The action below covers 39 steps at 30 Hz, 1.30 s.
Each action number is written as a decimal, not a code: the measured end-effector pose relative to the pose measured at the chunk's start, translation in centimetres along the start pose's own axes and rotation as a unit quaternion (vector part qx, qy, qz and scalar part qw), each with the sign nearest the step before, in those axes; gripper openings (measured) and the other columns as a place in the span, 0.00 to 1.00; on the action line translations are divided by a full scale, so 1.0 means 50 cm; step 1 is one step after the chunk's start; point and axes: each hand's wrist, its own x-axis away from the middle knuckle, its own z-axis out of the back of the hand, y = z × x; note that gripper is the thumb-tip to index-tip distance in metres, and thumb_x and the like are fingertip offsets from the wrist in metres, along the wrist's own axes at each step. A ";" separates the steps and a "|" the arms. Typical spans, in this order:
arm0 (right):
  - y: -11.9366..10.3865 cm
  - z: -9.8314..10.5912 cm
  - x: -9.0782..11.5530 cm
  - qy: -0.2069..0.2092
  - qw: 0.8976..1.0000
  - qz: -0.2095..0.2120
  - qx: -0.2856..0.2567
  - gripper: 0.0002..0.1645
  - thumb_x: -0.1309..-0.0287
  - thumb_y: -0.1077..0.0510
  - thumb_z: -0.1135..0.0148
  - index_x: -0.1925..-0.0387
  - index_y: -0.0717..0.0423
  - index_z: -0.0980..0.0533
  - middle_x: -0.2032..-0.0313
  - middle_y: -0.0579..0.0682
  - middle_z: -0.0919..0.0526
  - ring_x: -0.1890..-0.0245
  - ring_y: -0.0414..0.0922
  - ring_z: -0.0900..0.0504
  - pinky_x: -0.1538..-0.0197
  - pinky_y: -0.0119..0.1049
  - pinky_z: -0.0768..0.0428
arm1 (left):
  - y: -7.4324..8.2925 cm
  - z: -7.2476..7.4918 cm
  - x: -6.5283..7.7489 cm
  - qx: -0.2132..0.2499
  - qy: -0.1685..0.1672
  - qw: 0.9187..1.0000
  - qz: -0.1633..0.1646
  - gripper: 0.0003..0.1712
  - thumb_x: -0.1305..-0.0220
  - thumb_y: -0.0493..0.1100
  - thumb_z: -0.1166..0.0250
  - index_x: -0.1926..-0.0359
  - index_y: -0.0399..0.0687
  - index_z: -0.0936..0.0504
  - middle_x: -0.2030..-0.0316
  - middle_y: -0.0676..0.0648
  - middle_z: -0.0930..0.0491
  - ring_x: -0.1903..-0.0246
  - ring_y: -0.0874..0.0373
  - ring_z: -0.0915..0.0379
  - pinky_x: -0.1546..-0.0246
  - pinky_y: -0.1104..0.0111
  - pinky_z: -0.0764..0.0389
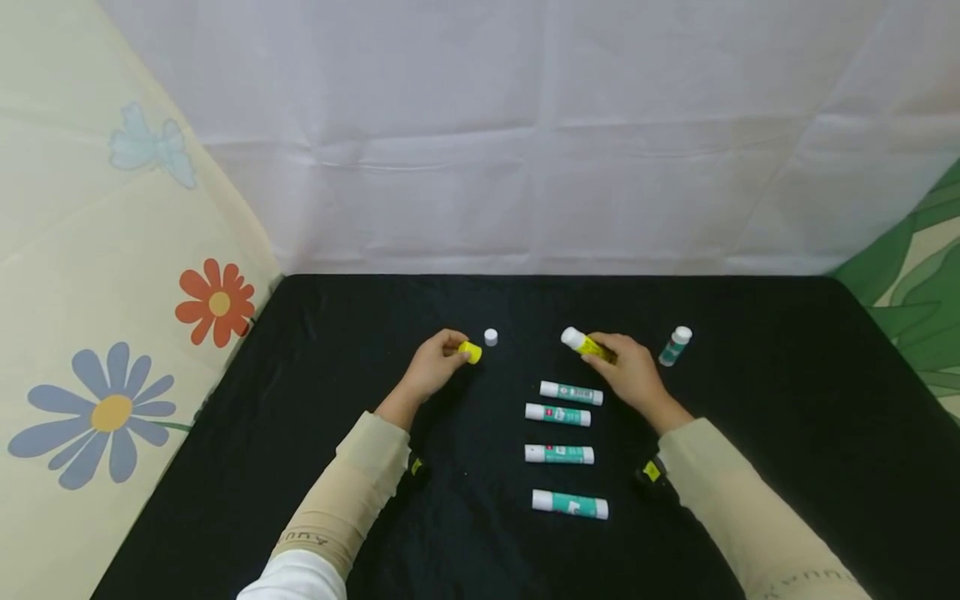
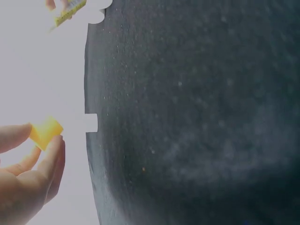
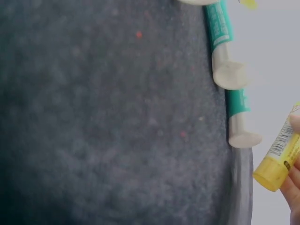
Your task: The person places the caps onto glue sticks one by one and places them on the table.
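A small yellow cap [image 1: 471, 352] is pinched between the thumb and fingers of my left hand [image 1: 431, 367], above the dark tabletop. My right hand [image 1: 630, 371] grips a yellow glue stick [image 1: 597, 347] round its body, its white end pointing up and to the left. In the right wrist view the barcode and yellow base of this glue stick [image 3: 280, 152] show. Just right of the yellow cap is a small white cap [image 1: 491, 337] on the table. A teal and white glue stick [image 1: 675, 347] stands to the right of my right hand.
Several teal and white glue sticks [image 1: 558, 454] lie in a column between my forearms, roughly parallel. The black-covered table [image 1: 465, 542] ends at a pale cloth backdrop [image 1: 450, 167]. A flower-printed panel [image 1: 75, 292] borders the left side.
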 end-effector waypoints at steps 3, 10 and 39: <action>-0.006 0.000 0.000 -0.005 1.000 0.013 0.009 0.18 0.53 0.63 0.38 0.57 0.66 0.27 0.62 0.63 0.25 0.64 0.55 0.28 0.61 0.50 0.31 | 0.000 -0.003 0.001 0.004 -0.001 1.000 -0.001 0.13 0.44 0.36 0.43 0.56 0.40 0.28 0.58 0.43 0.28 0.60 0.52 0.31 0.61 0.63 0.29; -0.020 -0.001 0.001 -0.014 0.999 0.034 0.018 0.19 0.53 0.61 0.38 0.57 0.65 0.26 0.61 0.62 0.24 0.63 0.54 0.28 0.62 0.49 0.30 | 0.003 -0.018 0.004 0.014 -0.002 1.000 -0.004 0.12 0.44 0.35 0.42 0.57 0.40 0.28 0.59 0.43 0.27 0.61 0.53 0.31 0.62 0.64 0.29; -0.066 0.007 0.009 -0.044 0.997 0.062 0.013 0.20 0.54 0.60 0.37 0.57 0.64 0.25 0.64 0.57 0.23 0.66 0.49 0.29 0.65 0.44 0.29 | 0.034 -0.056 0.018 0.055 -0.025 0.997 -0.046 0.14 0.43 0.35 0.44 0.55 0.39 0.29 0.59 0.42 0.27 0.62 0.53 0.31 0.62 0.65 0.29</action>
